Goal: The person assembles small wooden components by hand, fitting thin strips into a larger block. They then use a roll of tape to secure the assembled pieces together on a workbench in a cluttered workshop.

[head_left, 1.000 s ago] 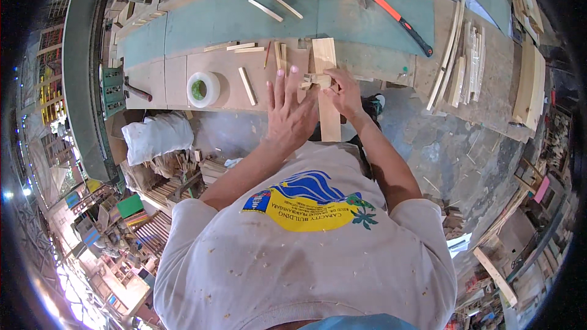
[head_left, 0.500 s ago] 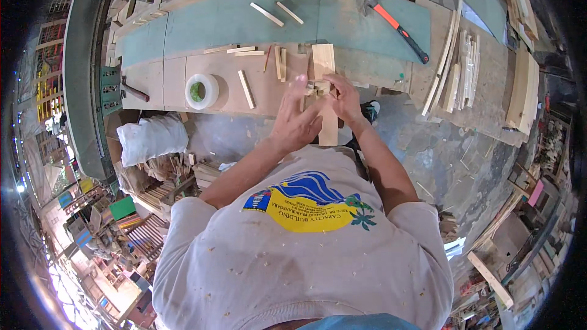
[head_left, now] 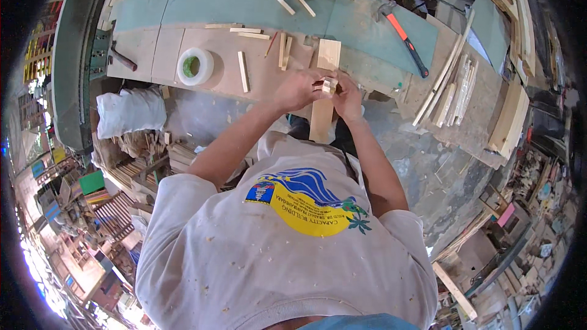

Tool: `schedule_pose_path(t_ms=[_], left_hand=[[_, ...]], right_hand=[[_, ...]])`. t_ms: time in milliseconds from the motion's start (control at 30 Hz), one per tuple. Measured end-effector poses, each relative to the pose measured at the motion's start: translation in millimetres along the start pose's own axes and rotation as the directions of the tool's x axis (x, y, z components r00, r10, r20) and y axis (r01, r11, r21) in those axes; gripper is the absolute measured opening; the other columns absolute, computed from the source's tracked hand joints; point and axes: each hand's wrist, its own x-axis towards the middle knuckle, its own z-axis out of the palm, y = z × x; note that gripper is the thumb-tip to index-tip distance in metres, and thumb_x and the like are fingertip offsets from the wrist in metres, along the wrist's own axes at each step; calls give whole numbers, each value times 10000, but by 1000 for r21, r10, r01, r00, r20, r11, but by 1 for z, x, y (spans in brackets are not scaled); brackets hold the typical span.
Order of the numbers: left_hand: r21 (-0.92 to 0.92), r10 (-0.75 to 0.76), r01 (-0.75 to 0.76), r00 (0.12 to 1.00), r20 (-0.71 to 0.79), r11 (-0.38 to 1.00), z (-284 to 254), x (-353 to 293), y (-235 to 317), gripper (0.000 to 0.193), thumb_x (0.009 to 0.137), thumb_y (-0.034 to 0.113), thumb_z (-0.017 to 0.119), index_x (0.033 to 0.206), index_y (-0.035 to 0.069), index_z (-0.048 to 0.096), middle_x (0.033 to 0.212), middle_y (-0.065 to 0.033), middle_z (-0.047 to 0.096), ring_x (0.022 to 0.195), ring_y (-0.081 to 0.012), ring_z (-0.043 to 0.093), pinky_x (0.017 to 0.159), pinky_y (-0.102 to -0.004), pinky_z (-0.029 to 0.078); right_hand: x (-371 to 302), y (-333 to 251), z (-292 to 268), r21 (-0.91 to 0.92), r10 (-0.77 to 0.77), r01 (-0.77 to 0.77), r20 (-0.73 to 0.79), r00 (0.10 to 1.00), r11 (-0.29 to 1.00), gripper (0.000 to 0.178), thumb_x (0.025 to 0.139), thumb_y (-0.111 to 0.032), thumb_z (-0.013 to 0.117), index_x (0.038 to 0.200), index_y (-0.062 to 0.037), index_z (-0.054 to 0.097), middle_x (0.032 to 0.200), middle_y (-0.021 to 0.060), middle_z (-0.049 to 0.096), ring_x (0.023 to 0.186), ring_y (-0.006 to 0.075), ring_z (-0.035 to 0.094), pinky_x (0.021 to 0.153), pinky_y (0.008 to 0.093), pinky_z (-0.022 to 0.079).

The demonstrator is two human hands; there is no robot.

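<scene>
2 hands (head_left: 298, 90) (head_left: 348, 99) hold a small wooden piece (head_left: 329, 86) over a pale board (head_left: 321, 122).

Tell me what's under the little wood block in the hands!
Under the little wood block, held by the left hand and right hand, is a flat board. Both its ends show; hands and block hide part of its middle.

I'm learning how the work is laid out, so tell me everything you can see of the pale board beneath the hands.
The board is a flat, long strip of plain pale wood. It points lengthwise away from the person, its far end over the bench, its near end jutting past the bench edge. The left hand, right hand and a small wooden piece hide its middle; whether they touch it cannot be told.
</scene>
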Motion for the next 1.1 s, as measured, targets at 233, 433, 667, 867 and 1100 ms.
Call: schedule_pose_path(t_ms=[233,433,667,867,1100], left_hand=[[30,134,-132,988,-83,991,10,3,-15,515,828,184,795,1290,35,625,1069,-147,707,886,-257,684,804,-357,563],[-477,-49,2,995,-86,879,19,-10,-56,397,899,237,756,1238,69,635,1023,-125,700,882,-190,681,783,-323,547],[322,-293,256,953,71,912,37,-32,-15,300,900,233,709,1148,74,658,1272,-79,637,1137,-275,619,969,-442,483],[685,426,-203,888,-173,700,49,-11,-49,282,844,215,658,1091,78,657,1247,-76,632,1183,-249,593,1030,-451,429],[654,550,-375,831,-77,658,44,0,-80,218,848,197,629,1042,96,628,1186,-89,639,1136,-267,598,965,-440,456]], right_hand=[[9,-47,-24,-371,-115,143,96,989,918,512,720,-151,796,1206,-74,654,1238,125,676,1174,311,624,1020,436,458],[30,-98,-42,-521,-46,201,295,954,829,403,766,-232,781,1126,-88,670,1163,104,700,1085,279,659,944,454,451],[45,-123,-49,-813,213,320,465,859,486,113,804,-179,707,894,-114,728,858,105,733,873,271,712,903,453,424],[40,-134,-30,-820,193,375,490,850,431,107,842,-127,640,826,-123,746,819,87,740,837,254,727,913,451,415],[33,-117,-51,-798,243,207,402,883,567,235,847,-199,688,1071,-135,715,1089,79,725,1084,253,677,932,456,456]])
